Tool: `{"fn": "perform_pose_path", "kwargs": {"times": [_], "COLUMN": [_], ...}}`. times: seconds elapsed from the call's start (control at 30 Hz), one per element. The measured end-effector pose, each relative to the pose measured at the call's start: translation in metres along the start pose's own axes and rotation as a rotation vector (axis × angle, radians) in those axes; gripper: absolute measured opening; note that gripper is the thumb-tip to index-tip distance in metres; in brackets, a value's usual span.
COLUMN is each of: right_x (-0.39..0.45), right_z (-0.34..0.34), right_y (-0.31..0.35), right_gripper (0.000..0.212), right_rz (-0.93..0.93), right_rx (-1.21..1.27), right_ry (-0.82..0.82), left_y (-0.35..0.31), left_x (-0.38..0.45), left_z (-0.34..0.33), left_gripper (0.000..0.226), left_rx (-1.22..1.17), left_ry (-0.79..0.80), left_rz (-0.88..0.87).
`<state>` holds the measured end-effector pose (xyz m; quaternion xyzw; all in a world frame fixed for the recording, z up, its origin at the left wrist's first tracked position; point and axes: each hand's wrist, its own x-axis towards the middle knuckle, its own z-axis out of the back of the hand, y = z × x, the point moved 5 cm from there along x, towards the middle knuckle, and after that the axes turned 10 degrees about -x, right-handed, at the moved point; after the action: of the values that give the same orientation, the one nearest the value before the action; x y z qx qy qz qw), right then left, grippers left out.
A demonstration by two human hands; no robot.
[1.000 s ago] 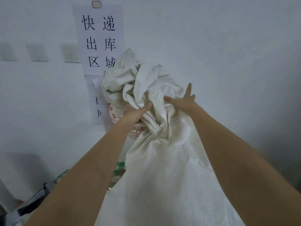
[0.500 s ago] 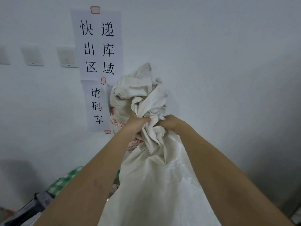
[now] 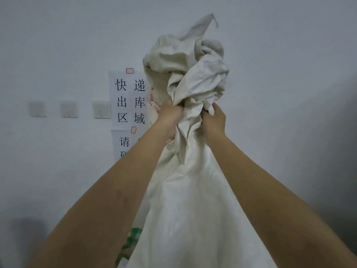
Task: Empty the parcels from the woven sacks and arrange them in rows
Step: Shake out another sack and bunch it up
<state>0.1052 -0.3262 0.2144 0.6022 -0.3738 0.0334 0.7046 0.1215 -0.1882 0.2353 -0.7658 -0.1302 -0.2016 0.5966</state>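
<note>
A white woven sack (image 3: 185, 206) with red print hangs in front of me, held up high against the wall. My left hand (image 3: 170, 117) grips its bunched cloth on the left of the twisted neck. My right hand (image 3: 214, 120) grips the same neck on the right side. Above both hands the crumpled end of the sack (image 3: 191, 62) stands up in folds. The sack's lower part widens toward the bottom of the view. No parcels show.
A white wall fills the background, with paper signs (image 3: 129, 101) in black characters taped to it and three wall switches (image 3: 69, 109) to their left. Something green and white (image 3: 131, 242) peeks out by the sack's lower left edge.
Both hands have closed round the sack's neck and lifted it higher. A second ago my right hand lay open on the cloth; now it grips it.
</note>
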Motion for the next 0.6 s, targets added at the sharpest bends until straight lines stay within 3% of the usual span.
{"fn": "perform_pose_path", "kwargs": {"times": [0.07, 0.13, 0.23, 0.4, 0.5, 0.6], "right_x": [0.000, -0.002, -0.016, -0.031, -0.041, -0.057], "right_z": [0.008, 0.011, 0.015, 0.037, 0.053, 0.072], "right_y": [0.023, 0.023, 0.018, 0.047, 0.019, -0.014], "right_gripper": [0.014, 0.005, 0.011, 0.012, 0.020, 0.036], "right_rz": [0.044, 0.028, -0.063, -0.024, -0.124, -0.182], "right_rx": [0.042, -0.086, -0.245, 0.034, -0.139, -0.349], "right_ry": [-0.009, 0.065, 0.194, 0.130, 0.235, 0.198], "left_y": [-0.027, -0.028, -0.021, -0.055, -0.045, -0.021], "left_x": [-0.001, -0.007, -0.030, -0.035, -0.044, -0.061], "left_z": [-0.008, -0.008, -0.008, -0.009, 0.002, 0.020], "left_gripper": [0.036, 0.031, 0.021, 0.019, 0.027, 0.038], "left_rx": [0.016, 0.074, 0.145, 0.057, 0.219, 0.315], "left_ry": [0.020, 0.022, 0.054, 0.049, 0.044, -0.018], "left_rz": [-0.041, -0.022, 0.042, -0.055, -0.037, 0.000]}}
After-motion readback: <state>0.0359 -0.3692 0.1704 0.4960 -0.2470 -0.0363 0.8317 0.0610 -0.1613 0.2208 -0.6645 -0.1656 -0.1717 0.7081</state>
